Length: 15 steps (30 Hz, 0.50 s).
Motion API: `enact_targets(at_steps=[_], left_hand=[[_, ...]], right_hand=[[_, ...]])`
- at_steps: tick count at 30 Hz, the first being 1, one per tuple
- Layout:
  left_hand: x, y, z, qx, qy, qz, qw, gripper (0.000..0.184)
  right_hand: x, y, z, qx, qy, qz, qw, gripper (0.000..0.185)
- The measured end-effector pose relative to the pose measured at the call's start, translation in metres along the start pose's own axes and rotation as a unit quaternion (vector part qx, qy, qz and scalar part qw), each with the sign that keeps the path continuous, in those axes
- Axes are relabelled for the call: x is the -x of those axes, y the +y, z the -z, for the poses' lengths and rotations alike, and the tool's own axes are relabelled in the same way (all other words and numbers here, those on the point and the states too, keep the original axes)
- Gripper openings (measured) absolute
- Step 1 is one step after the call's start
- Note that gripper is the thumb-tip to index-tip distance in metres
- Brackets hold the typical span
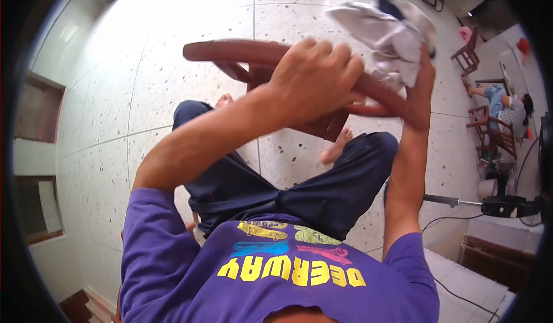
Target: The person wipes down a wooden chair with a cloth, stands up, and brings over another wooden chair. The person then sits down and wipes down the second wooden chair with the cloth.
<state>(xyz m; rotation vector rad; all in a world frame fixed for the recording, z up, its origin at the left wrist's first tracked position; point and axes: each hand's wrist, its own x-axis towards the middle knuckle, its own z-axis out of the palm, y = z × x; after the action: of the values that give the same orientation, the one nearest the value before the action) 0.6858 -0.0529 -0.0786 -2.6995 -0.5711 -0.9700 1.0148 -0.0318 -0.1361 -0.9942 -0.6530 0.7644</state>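
Observation:
A reddish-brown wooden chair (230, 50) with a curved top rail stands tilted in front of my knees. My left hand (314, 75) is closed around the middle of that rail. Out past the rail's right end, my right hand (426, 67) holds a bunched whitish cloth (397, 41) with a dark patch. The cloth is slightly blurred and covers most of the right hand's fingers. My bare feet show on the floor on either side of the chair.
Speckled pale tiles (190, 110) make up the floor. At the right, another person (510, 107) is near similar wooden chairs (489, 130). A metal rod with a black clamp (507, 206) and cables reach in from the right edge. Framed panels (37, 109) line the left wall.

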Motion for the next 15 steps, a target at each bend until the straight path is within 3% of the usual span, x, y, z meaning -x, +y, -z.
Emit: enact_targets(at_steps=[2, 3, 4, 6, 11, 15], left_hand=[[-0.049, -0.005, -0.015, -0.028, -0.05, 0.034, 0.998, 0.049], [-0.071, -0.008, -0.019, -0.033, -0.081, 0.063, 0.994, 0.052], [-0.092, -0.01, -0.023, -0.026, -0.138, 0.114, 0.983, 0.055], [-0.116, -0.029, -0.032, 0.016, -0.151, 0.145, 0.978, 0.053], [-0.14, -0.092, -0.033, 0.061, -0.255, 0.056, 0.963, 0.05], [-0.139, -0.101, -0.026, 0.163, -0.304, 0.015, 0.939, 0.049]], right_hand=[[0.003, -0.014, 0.06, 0.044, -0.017, 0.103, 0.994, 0.045], [0.028, -0.03, 0.041, -0.089, 0.032, 0.096, 0.991, 0.049], [0.035, -0.032, 0.045, -0.097, 0.1, 0.107, 0.984, 0.047], [0.055, -0.025, 0.044, -0.078, 0.145, 0.115, 0.98, 0.045], [0.084, -0.02, -0.02, -0.003, 0.109, 0.215, 0.971, 0.039], [0.067, -0.044, -0.088, 0.136, 0.056, 0.363, 0.92, 0.046]])
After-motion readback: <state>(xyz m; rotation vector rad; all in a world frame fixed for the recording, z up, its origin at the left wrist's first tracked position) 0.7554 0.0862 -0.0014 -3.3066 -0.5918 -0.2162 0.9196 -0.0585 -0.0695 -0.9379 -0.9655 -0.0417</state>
